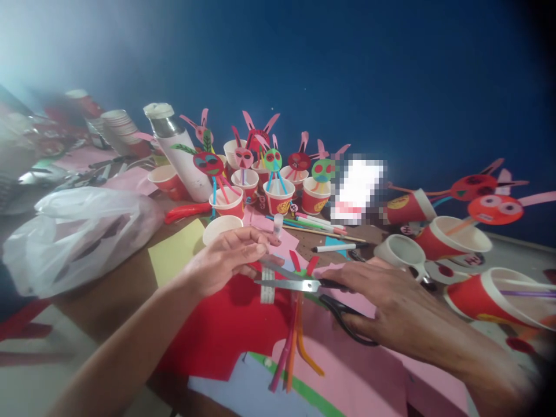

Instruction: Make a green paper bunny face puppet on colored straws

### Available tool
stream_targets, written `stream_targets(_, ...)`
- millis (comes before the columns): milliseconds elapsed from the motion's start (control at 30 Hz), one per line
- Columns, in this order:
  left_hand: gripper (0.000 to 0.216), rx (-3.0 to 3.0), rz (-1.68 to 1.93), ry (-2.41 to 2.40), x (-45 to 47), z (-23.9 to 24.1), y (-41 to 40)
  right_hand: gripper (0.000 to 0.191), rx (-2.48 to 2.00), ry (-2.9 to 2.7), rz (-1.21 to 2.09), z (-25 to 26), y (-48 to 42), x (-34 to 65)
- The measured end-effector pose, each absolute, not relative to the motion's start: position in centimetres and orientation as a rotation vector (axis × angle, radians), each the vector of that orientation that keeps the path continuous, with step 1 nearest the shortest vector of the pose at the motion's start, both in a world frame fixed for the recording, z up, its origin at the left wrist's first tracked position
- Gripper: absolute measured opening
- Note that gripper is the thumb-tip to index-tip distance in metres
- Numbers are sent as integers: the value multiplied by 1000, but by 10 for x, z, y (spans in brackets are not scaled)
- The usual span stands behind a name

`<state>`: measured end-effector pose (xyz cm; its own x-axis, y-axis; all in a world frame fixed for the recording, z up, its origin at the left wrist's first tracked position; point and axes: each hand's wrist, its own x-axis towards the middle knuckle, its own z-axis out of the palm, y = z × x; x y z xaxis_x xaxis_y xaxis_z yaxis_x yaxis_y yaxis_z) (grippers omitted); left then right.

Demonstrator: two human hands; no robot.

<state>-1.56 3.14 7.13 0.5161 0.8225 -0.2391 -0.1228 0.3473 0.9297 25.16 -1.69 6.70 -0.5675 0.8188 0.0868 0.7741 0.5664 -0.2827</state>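
Note:
My right hand [373, 295] grips black-handled scissors [309, 285], thumb and fingers in the loops. The blades stand apart and point left. My left hand [230, 255] is closed in a pinch near the blade tips; a bit of red shows at its fingers, but I cannot make out what it holds. Just below lies a white patterned strip or roll [267, 285], partly behind the blades. Beneath the scissors, pink and orange strips [292, 347] hang from a figure with red ears [311, 264], mostly hidden by the scissors. Red paper [217, 330] and pink paper [347, 370] lie under the hands.
Red paper cups [280, 200] with paper bunny faces on strips stand along the back. A white plastic bag [87, 231] and yellow paper [178, 252] lie left. A white mug [399, 255] and tilted cups [452, 237] are right. A marker [336, 248] lies behind the scissors.

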Motion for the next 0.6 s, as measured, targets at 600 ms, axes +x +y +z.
stream_targets(600,11,1025,635,834,-10,67,27,30,-1285,-2637,460,75,-20,241)
